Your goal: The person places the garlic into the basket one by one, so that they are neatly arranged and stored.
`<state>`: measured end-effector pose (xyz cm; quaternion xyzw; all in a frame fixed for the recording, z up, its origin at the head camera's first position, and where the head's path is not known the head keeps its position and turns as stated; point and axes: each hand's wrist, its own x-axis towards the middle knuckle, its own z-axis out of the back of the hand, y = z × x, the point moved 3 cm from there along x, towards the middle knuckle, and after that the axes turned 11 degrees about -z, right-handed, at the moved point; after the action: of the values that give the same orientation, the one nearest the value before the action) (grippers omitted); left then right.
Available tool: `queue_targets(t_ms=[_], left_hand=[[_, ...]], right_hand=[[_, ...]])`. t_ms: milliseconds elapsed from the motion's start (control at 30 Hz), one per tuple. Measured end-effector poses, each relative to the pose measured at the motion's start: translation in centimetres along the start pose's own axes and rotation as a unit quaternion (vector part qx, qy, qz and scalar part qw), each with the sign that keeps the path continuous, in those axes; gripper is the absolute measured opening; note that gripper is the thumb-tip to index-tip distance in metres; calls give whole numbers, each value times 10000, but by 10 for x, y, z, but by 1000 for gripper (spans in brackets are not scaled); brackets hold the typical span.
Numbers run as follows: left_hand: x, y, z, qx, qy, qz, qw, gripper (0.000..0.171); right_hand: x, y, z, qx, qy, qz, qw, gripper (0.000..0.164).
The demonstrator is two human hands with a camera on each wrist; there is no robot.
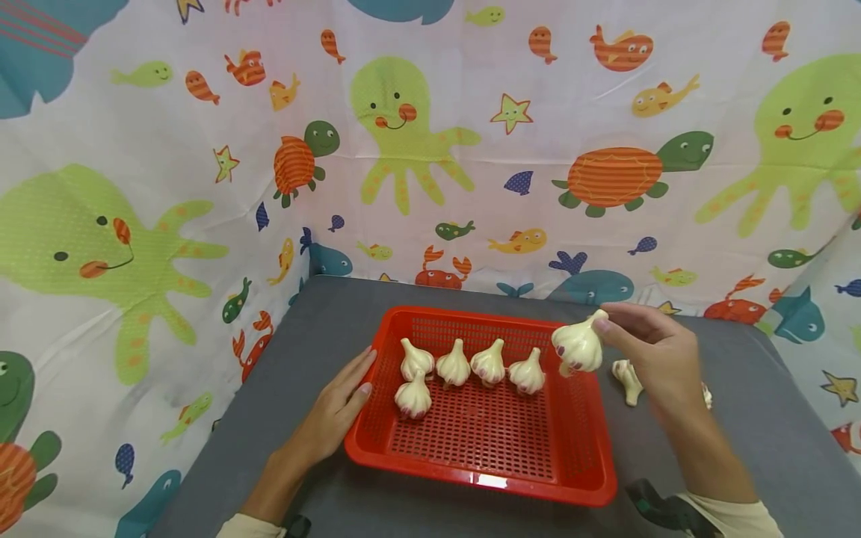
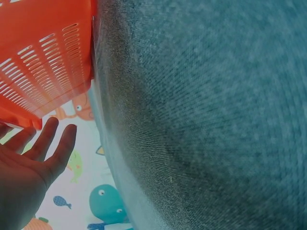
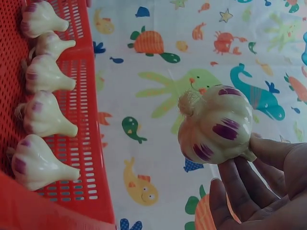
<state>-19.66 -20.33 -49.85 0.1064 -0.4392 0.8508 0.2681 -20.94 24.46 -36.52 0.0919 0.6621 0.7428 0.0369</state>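
My right hand (image 1: 655,355) pinches a garlic bulb (image 1: 578,346) by its stem, held up over the right rim of the red basket (image 1: 471,478). In the right wrist view this garlic bulb (image 3: 218,127) shows purple patches and a tuft of roots. Inside the basket sit several more white garlic bulbs (image 1: 487,364), most in a row along the back, one in front at the left. My left hand (image 1: 336,407) rests with extended fingers against the basket's left rim; the left wrist view shows its fingers (image 2: 62,148) by the basket's slotted side (image 2: 45,57).
Right of the basket, another garlic bulb (image 1: 628,381) lies on the grey table (image 1: 289,359), and one more (image 1: 706,396) is partly hidden behind my right wrist. A curtain (image 1: 430,164) printed with sea animals stands around the table's back and sides.
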Motion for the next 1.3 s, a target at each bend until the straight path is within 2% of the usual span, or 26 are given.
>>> queue_targets(t_ms=[300,633,1033,1300], left_hand=[[0,2,-1,30,-52,-61,10000,55],[0,0,-1,-105,-28,1,9999,56],[0,-1,-1,-112,-46,20,9999,56],[0,0,-1,-122,-26,36,9999,56]], right_hand=[[8,4,-25,-244,281,29,9993,32],[11,4,-58,-1018,830,145,9912,33],[21,-11,-95,-1105,1471,28,9829,33],[25,-24,-117,-1350,1962,-202,9710,31]])
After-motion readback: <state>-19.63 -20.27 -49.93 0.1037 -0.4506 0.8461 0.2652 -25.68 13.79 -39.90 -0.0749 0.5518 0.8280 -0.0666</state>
